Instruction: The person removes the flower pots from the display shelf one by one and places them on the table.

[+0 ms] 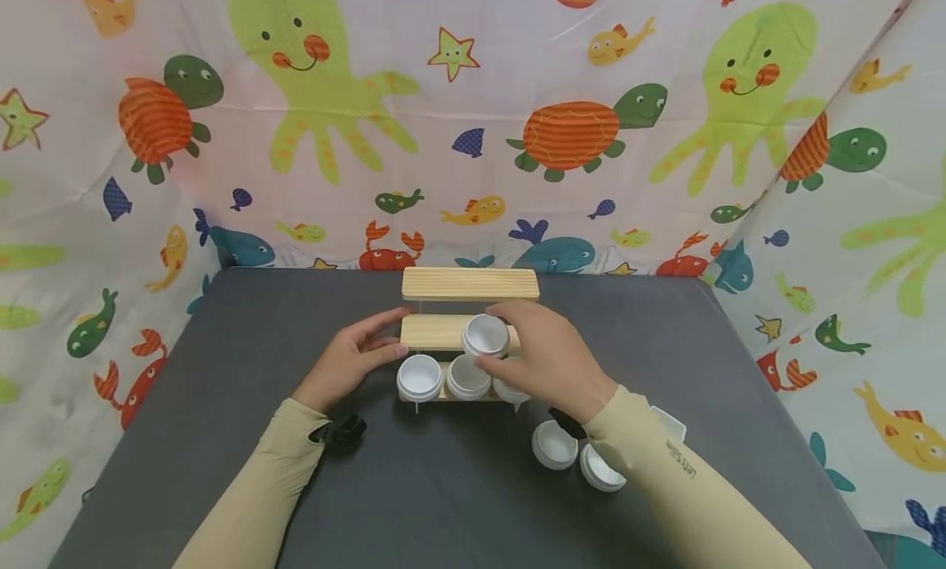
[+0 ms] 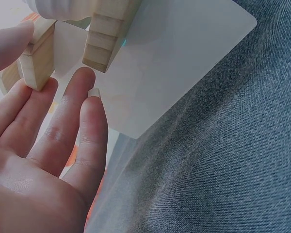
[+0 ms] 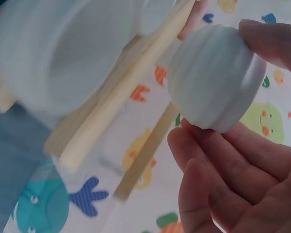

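Note:
A three-step wooden stand [image 1: 470,283] with clear side panels [image 2: 150,63] stands on the grey cloth. My left hand [image 1: 347,365] grips the left end of its middle board [image 2: 41,63], thumb on one side and fingertips on the other. My right hand [image 1: 557,357] pinches a white cup [image 3: 213,77] between thumb and fingers. The cup appears over the right part of the middle board. On the lowest board sit a left cup [image 1: 420,377], a centre cup [image 1: 467,378] and a right cup [image 1: 508,390], the last partly hidden by my right hand.
Two more white cups, a nearer one [image 1: 602,469] and a farther one [image 1: 554,444], lie on the grey cloth [image 1: 414,495] beside my right forearm. A white flat-edged item [image 1: 668,424] shows partly behind the sleeve. A printed curtain [image 1: 473,101] surrounds the table's back and sides.

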A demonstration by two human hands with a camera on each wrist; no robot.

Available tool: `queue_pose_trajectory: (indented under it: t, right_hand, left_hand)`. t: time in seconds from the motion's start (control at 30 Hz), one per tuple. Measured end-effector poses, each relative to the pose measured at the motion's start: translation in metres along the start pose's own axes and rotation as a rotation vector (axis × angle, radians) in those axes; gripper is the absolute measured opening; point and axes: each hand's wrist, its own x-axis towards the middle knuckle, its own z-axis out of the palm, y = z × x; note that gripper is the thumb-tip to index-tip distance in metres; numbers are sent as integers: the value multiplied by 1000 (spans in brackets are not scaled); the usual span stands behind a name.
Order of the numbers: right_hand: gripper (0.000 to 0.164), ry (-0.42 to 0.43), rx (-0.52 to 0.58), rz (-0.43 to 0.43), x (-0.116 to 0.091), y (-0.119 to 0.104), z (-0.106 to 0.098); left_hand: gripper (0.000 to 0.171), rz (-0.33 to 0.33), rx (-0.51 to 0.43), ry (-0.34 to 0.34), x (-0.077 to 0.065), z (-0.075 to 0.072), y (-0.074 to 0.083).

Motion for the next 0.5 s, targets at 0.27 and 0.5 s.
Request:
queue_pose_trajectory:
  t: [0.27,0.5]
  right_hand:
    - [64,72,-47,13,-39,23,-18]
    - [63,99,-79,113,-77,40,-26]
  left_hand:
    - [64,16,-8,4,2,0,-3]
    - [64,8,8,6,1,1,-1]
